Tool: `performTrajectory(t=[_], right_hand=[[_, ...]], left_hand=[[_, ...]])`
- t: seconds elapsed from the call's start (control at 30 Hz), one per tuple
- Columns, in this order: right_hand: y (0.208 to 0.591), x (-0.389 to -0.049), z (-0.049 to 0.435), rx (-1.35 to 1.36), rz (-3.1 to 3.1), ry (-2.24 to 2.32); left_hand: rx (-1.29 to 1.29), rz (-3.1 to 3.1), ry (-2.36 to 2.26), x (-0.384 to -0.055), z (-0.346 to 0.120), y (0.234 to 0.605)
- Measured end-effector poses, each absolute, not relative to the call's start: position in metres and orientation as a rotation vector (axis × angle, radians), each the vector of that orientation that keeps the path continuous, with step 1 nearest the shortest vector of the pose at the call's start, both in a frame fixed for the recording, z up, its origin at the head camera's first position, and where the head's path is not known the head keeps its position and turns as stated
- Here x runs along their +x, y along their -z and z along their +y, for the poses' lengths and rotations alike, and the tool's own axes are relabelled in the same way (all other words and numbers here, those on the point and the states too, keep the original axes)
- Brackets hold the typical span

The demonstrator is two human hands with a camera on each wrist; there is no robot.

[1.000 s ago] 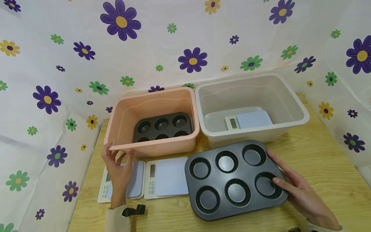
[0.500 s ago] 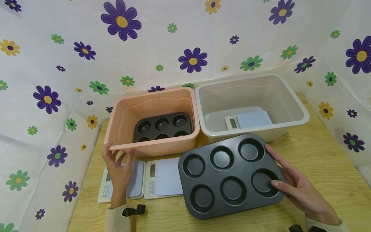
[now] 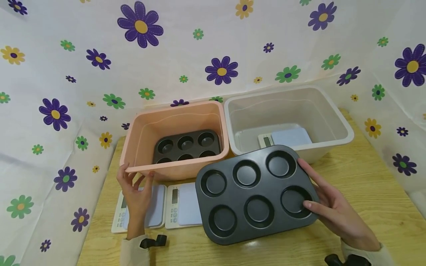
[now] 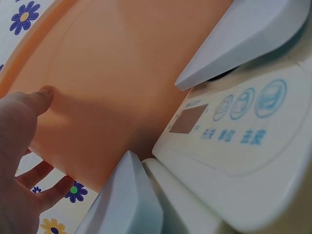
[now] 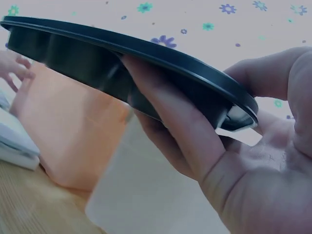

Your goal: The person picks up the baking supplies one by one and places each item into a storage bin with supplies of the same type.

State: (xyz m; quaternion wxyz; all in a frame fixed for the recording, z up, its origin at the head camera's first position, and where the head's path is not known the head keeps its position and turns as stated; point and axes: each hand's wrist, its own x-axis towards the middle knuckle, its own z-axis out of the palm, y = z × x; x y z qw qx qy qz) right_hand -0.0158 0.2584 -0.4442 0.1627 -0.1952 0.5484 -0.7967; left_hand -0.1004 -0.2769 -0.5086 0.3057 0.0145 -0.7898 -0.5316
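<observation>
My right hand [image 3: 336, 210] grips the right end of a dark muffin tin [image 3: 253, 192], thumb on top by a cup and fingers underneath, as the right wrist view shows. The muffin tin is held above the table and overlaps one kitchen scale [image 3: 184, 203] in the head view. My left hand [image 3: 134, 192] holds the near left corner of the peach bin [image 3: 176, 168], with its thumb against the outer wall in the left wrist view. Inside that bin lies another muffin tin [image 3: 186, 144].
Right of the peach bin stands a light grey bin [image 3: 289, 98] with a kitchen scale [image 3: 289, 136] inside. A further kitchen scale [image 3: 156, 207] lies partly behind my left wrist. The wooden table [image 3: 372, 184] runs up to a flowered cloth [image 3: 173, 44].
The muffin tin in my right hand has moved left and away from me, covering more of the scale beneath it. My left hand has stayed on the peach bin's rim.
</observation>
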Motion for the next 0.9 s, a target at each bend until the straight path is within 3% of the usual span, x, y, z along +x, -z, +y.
performTrajectory(t=[0.47,0.9], right_hand=[[0.42,-0.046,0.247,-0.703,1.455,2.35],[0.393,-0.069,0.213,-0.597,1.541,2.319]], left_hand=[[0.042,-2.112,1.397,-0.101,-0.276,0.506],[0.029,-2.089,1.409,-0.099,-0.278,0.509]])
